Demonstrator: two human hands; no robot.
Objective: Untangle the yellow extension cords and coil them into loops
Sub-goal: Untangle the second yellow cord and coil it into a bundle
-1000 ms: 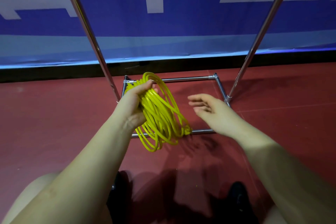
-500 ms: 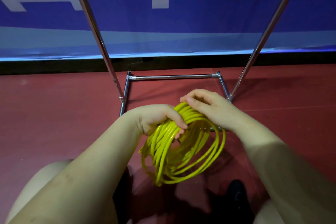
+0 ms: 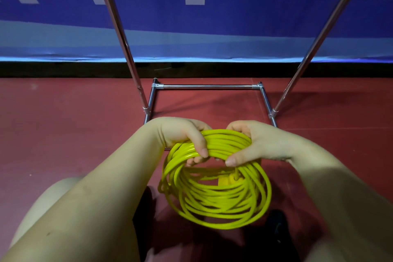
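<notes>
A yellow extension cord [image 3: 214,202] is wound into a round coil of several loops and hangs in front of me above the red floor. My left hand [image 3: 182,136] grips the top left of the coil, fingers curled round the bundled strands. My right hand [image 3: 255,142] grips the top right of the same bundle, thumb pressed under it. A yellow plug end [image 3: 228,179] shows inside the coil, just below my right thumb.
A chrome tube rack [image 3: 204,86] stands on the red floor [image 3: 63,123] just beyond my hands, with two slanted poles rising left and right. A blue and white banner [image 3: 212,34] closes off the back. My knees and dark shoes are at the bottom.
The coil came down and toward me from near the rack. My right hand, free a second ago, took hold of the top beside my left. The loops now hang wider and rounder.
</notes>
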